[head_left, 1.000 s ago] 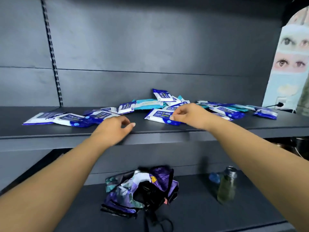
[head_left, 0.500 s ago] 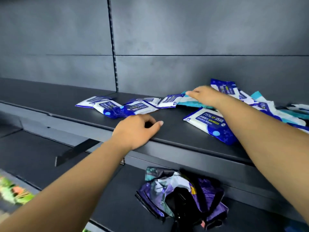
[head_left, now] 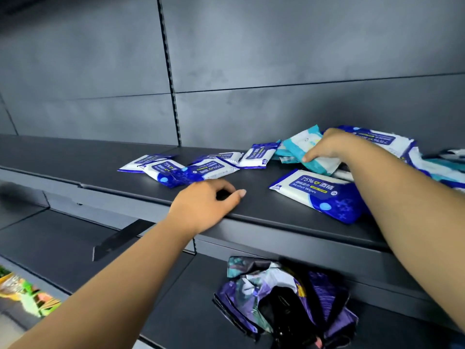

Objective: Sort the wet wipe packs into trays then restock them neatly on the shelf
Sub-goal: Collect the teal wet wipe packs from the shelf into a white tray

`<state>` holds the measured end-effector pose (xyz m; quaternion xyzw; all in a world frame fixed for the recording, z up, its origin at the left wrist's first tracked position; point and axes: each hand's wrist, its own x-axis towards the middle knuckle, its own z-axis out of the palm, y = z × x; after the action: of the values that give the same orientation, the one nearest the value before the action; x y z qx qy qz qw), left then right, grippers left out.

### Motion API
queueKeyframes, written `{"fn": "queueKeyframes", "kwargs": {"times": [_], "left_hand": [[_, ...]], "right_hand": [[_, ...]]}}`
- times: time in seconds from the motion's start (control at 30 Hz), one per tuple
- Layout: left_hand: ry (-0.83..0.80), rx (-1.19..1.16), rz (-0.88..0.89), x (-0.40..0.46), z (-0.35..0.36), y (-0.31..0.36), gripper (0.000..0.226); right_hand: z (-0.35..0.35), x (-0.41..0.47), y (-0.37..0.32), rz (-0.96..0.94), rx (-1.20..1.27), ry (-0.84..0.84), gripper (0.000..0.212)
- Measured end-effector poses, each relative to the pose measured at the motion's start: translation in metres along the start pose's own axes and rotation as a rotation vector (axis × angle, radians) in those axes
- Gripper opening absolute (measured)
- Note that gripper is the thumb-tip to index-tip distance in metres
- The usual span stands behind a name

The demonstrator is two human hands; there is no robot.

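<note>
Several wet wipe packs lie scattered on the dark shelf (head_left: 75,162). A blue-and-white alcohol wipes pack (head_left: 317,195) lies nearest the front edge. More blue packs (head_left: 208,168) lie in a loose row to the left. My right hand (head_left: 329,147) grips a teal-and-white pack (head_left: 320,163) in the pile at the right, thumb on top of it. My left hand (head_left: 203,205) rests on the shelf's front edge, fingers loosely curled, holding nothing. No tray is in view.
On the lower shelf lies a crumpled purple patterned bag (head_left: 284,301). A slotted upright (head_left: 171,71) runs down the grey back panel. Colourful goods (head_left: 27,295) show at the bottom left. The left part of the upper shelf holds nothing.
The view swung left and closer. My right hand left the front blue pack, moved back into the pile and took hold of a teal pack. My left hand stayed on the shelf edge.
</note>
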<state>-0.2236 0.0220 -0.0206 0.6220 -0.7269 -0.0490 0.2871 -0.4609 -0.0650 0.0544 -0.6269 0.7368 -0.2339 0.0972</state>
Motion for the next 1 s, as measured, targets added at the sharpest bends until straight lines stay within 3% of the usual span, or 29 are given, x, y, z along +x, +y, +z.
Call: {"fn": "queueKeyframes", "kwargs": {"times": [0.13,0.2,0.27,0.37,0.53,0.7,0.83,1.0], "left_hand": [[-0.082,-0.101,-0.048,0.006,-0.012,0.008,0.032],[-0.086,-0.062,-0.036,0.018,-0.016,0.020,0.033],[-0.070,-0.010,0.019,0.035,-0.009,0.042,0.034],[-0.043,0.043,0.085,0.061,0.012,0.078,0.036],[-0.108,0.014,-0.113,0.122,0.047,0.114,0.055],[-0.176,-0.061,-0.293,0.167,0.074,0.118,0.057],[-0.094,-0.116,-0.431,0.188,0.092,0.106,0.057],[0.178,-0.439,-0.400,0.196,0.086,0.105,0.039]], "right_hand": [[-0.026,-0.013,0.018,0.009,0.598,0.090,0.018],[-0.041,-0.021,0.034,0.030,0.718,0.072,0.021],[-0.050,-0.024,0.056,0.081,0.829,0.028,0.011],[-0.051,-0.030,0.080,0.178,1.011,-0.118,0.006],[-0.049,-0.027,0.080,0.120,1.033,-0.020,0.005],[-0.044,-0.015,0.081,0.053,0.836,0.150,0.007],[-0.043,-0.007,0.084,0.033,0.770,0.218,0.010],[-0.042,-0.007,0.070,-0.074,0.808,0.259,0.010]]}}
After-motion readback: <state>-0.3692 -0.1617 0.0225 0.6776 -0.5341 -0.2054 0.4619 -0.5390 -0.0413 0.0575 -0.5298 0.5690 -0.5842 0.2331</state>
